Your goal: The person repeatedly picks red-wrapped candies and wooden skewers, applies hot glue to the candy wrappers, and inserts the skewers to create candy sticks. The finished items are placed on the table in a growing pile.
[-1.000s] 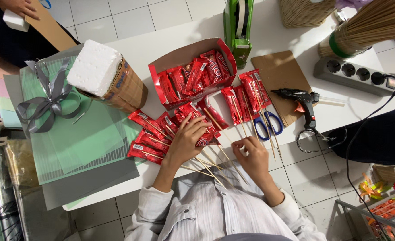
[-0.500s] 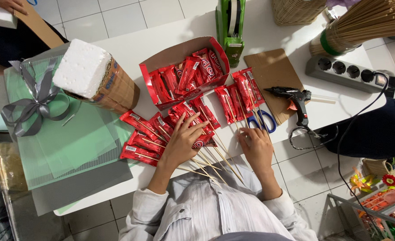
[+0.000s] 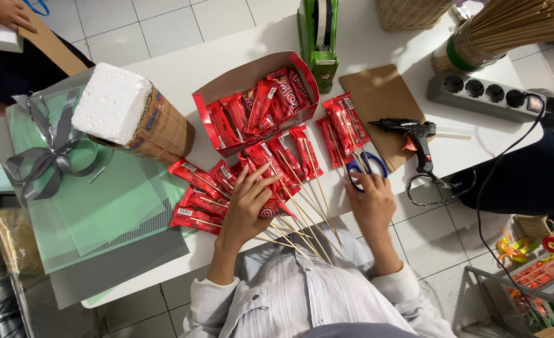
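Red wrapped candy bars on thin wooden skewers (image 3: 287,156) lie fanned across the white table (image 3: 183,69). My left hand (image 3: 250,200) rests flat with spread fingers on several of them near the table's front edge. My right hand (image 3: 371,201) lies palm down on the table edge, fingertips touching blue-handled scissors (image 3: 365,166); neither hand grips anything. More red bars fill an open red cardboard box (image 3: 259,106) behind them. A few skewered bars (image 3: 342,125) lie beside a brown cardboard sheet (image 3: 380,100).
A black glue gun (image 3: 417,141) lies on the cardboard, its cord running to a grey power strip (image 3: 486,92). A bundle of skewers (image 3: 508,31), a green tape dispenser (image 3: 319,37), a foam-filled basket (image 3: 133,116), green wrapping sheets with grey ribbon (image 3: 51,156) and another person's hand (image 3: 5,12) surround them.
My right hand slid right and forward from the skewer ends to the scissors. My left hand stays on the candy bars. The camera view shifted slightly.
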